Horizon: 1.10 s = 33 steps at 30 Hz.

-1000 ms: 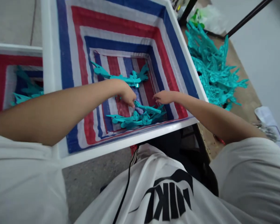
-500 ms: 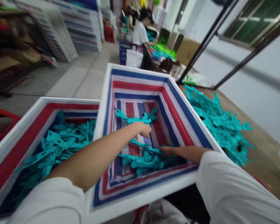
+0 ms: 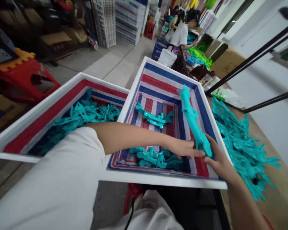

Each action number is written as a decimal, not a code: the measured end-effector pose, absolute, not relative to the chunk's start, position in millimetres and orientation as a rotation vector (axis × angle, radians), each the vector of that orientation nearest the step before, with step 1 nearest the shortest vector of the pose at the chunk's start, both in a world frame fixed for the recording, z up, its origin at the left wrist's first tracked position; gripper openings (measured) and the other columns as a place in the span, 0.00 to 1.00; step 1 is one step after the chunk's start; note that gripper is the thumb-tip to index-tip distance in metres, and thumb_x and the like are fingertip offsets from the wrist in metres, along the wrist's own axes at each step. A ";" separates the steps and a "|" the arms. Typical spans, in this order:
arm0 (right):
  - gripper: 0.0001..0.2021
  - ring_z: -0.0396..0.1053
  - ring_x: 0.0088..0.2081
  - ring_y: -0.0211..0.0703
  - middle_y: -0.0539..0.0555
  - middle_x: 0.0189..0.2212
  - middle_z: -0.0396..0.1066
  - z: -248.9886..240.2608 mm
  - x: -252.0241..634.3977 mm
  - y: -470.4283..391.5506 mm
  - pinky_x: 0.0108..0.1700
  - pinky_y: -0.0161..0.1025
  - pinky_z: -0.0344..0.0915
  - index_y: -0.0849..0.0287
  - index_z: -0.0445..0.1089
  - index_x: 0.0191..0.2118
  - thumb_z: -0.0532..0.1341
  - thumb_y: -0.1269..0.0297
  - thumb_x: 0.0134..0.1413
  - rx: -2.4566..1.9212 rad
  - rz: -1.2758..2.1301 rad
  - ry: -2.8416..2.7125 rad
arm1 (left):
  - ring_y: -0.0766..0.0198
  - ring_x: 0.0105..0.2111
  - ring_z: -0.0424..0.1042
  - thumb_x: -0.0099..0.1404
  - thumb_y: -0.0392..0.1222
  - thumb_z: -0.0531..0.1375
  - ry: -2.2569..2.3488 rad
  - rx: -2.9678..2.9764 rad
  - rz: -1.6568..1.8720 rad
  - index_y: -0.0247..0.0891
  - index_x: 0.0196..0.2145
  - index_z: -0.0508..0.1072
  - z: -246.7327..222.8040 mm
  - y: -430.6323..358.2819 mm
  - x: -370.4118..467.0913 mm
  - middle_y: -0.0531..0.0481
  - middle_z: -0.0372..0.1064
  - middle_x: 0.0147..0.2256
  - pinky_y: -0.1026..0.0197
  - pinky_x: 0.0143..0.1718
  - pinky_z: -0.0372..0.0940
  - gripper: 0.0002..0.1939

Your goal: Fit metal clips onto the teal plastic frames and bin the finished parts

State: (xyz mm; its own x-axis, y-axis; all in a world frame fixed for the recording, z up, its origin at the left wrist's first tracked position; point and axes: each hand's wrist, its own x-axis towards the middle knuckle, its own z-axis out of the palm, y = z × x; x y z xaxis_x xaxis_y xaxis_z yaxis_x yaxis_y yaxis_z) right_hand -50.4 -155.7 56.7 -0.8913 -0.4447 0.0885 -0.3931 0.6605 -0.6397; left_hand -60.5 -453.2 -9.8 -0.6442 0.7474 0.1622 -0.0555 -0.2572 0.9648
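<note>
A long turquoise plastic piece, perhaps several stacked together, stands tilted over the right side of a striped-lined white crate. My right hand is closed round its lower end. My left hand reaches across the crate with fingers stretched out against that same end. Inside, one group of turquoise pieces lies toward the far end. Another bunch rests along the near wall, below my left forearm. What the pieces are for does not show.
A second lined crate at left holds a tangled heap of turquoise pieces. Another turquoise heap covers part of the table at right. A red stool stands at left. Farther back, a person sits at the table by green pieces.
My right hand has lifted the turquoise piece from the crate's near side and tilted it up at the right. My left hand has moved right to meet it. The view has turned left.
</note>
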 end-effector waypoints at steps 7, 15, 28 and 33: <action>0.55 0.81 0.74 0.88 0.76 0.70 0.83 16.1 16.5 -244.4 0.79 0.81 0.82 0.54 0.82 0.79 0.62 0.08 0.75 -0.656 -1.413 3.123 | 0.34 0.55 0.90 0.62 0.71 0.91 1.508 0.722 2.242 0.42 0.70 0.79 13.7 -472.7 -16.4 0.37 0.87 0.56 0.38 0.53 0.90 0.52; 0.42 0.85 0.54 0.56 0.59 0.50 0.79 64.2 -78.2 -183.1 0.47 0.47 0.88 0.45 0.71 0.49 0.43 0.11 0.85 0.568 -2.796 2.180 | 0.37 0.47 0.93 0.58 0.57 0.89 1.687 0.586 2.299 0.39 0.82 0.72 26.7 -507.9 -74.6 0.38 0.89 0.52 0.37 0.55 0.89 0.62; 0.35 0.88 0.60 0.69 0.62 0.49 0.89 -81.9 -167.1 -248.6 0.75 0.61 0.83 0.62 0.86 0.64 0.91 0.64 0.52 -0.243 -0.582 2.364 | 0.45 0.67 0.86 1.05 0.55 0.46 1.822 -0.009 2.711 0.48 0.97 0.28 19.9 -583.5 -174.9 0.46 0.72 0.85 0.39 0.71 0.85 0.39; 0.44 0.85 0.72 0.79 0.67 0.62 0.91 -158.5 -140.9 -296.3 0.79 0.60 0.81 0.62 0.89 0.69 0.94 0.66 0.44 -0.584 0.016 2.046 | 0.46 0.59 0.89 0.98 0.51 0.62 2.258 0.495 1.878 0.44 0.84 0.78 18.3 -562.0 -161.5 0.47 0.90 0.60 0.51 0.67 0.81 0.25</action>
